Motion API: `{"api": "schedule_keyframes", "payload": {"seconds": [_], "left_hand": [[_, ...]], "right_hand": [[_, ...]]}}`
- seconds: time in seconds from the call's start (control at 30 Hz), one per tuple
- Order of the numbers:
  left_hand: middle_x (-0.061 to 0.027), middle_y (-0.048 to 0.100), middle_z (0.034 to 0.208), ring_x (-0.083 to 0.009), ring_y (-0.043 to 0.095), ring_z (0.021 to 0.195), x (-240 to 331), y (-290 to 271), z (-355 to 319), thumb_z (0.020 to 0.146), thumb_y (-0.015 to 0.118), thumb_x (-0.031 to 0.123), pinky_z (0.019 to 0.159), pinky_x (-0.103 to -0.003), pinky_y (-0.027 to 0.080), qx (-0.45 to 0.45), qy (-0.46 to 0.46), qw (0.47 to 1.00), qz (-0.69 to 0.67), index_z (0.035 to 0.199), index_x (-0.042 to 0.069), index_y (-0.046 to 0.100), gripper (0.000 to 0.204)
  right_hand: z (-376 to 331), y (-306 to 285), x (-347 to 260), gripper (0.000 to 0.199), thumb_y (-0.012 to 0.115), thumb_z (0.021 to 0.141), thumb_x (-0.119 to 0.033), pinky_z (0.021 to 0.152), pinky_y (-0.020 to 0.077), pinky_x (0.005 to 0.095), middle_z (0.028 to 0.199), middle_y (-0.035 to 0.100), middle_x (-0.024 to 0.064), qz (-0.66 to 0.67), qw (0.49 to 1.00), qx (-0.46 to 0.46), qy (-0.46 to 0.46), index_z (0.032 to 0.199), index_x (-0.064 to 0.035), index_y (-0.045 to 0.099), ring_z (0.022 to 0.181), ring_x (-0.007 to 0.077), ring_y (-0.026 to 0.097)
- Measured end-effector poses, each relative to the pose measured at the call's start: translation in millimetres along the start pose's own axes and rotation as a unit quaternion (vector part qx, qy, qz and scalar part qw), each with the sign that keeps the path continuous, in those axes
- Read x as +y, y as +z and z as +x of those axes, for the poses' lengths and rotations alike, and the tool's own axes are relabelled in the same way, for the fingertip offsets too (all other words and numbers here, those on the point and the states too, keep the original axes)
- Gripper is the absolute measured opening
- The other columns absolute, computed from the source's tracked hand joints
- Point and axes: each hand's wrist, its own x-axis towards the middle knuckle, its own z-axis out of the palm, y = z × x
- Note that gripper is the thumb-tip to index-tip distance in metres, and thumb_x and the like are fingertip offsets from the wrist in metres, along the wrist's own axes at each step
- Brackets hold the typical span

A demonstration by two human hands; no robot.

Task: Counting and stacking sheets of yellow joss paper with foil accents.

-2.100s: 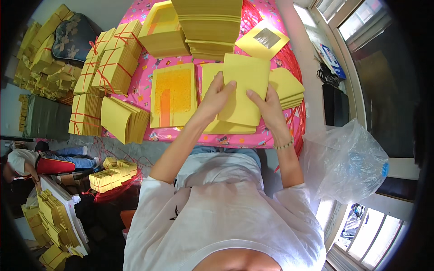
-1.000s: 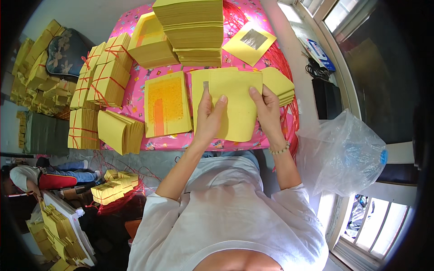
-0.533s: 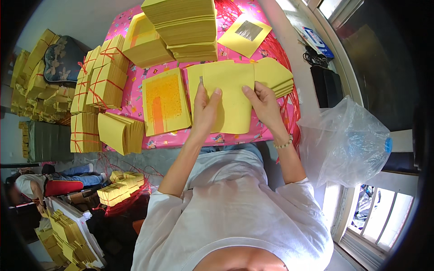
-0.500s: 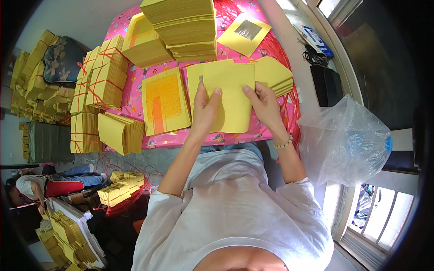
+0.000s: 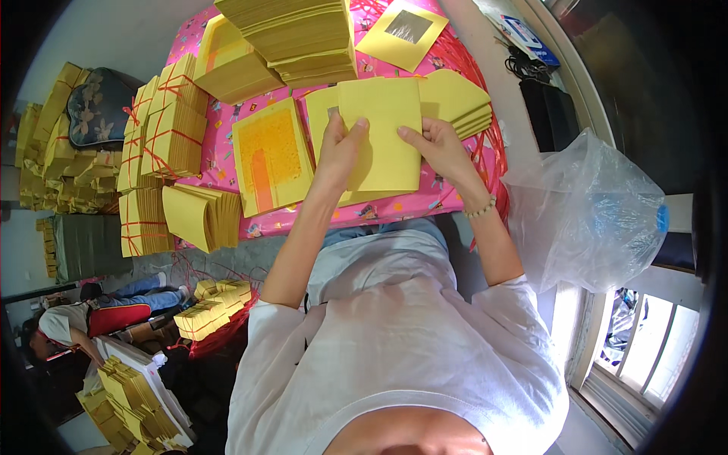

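Observation:
A yellow paper sheet (image 5: 383, 155), seemingly folded, is held up between my two hands above the near edge of the table. My left hand (image 5: 340, 152) pinches its left edge, thumb on the front face. On the right edge my right hand (image 5: 446, 152) does the same, its fingers curled behind. More yellow paper (image 5: 321, 100) lies beneath it, partly hidden. To the left is a yellow pad with an orange-smeared patch (image 5: 274, 163). Beside my right hand, several folded yellow papers (image 5: 459, 98) lie fanned in a pile.
Tall yellow paper stacks (image 5: 303, 38) stand at the back of the pink-covered table (image 5: 220, 140). Bundles tied with red string (image 5: 178, 129) line its left side. A clear plastic bag (image 5: 584, 216) hangs at right. Another person (image 5: 76, 318) is at far lower left.
The held sheet now shows a straight top edge, where it was stepped before. Both hands keep their grip on it. The whole view has shifted slightly.

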Motion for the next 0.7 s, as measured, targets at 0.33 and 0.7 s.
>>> {"api": "schedule_keyframes", "payload": {"seconds": [0.33,0.7], "left_hand": [[-0.0104,0.052,0.126,-0.0168,0.05,0.114,1.1,-0.9,5.4,0.095,0.05,0.008,0.096,-0.03,0.04,-0.002,-0.023,0.998,-0.057,0.132,0.0,0.04,0.039],[-0.0084,0.056,0.121,-0.0151,0.053,0.109,6.8,0.8,3.3,0.095,0.05,0.01,0.092,-0.029,0.043,0.033,0.001,0.998,-0.055,0.126,0.001,0.043,0.033]], "right_hand": [[-9.5,2.6,-13.9,0.026,0.062,0.091,-0.015,0.068,0.0506,0.0212,0.093,0.068,0.0068,0.004,0.999,-0.02,0.035,0.107,0.0052,0.063,0.079,0.0076,0.063],[-38.8,12.3,9.4,0.024,0.061,0.091,-0.017,0.053,0.0468,0.0196,0.083,0.068,0.0031,0.023,0.996,0.03,0.084,0.106,0.0018,0.064,0.064,0.0048,0.06]]}}
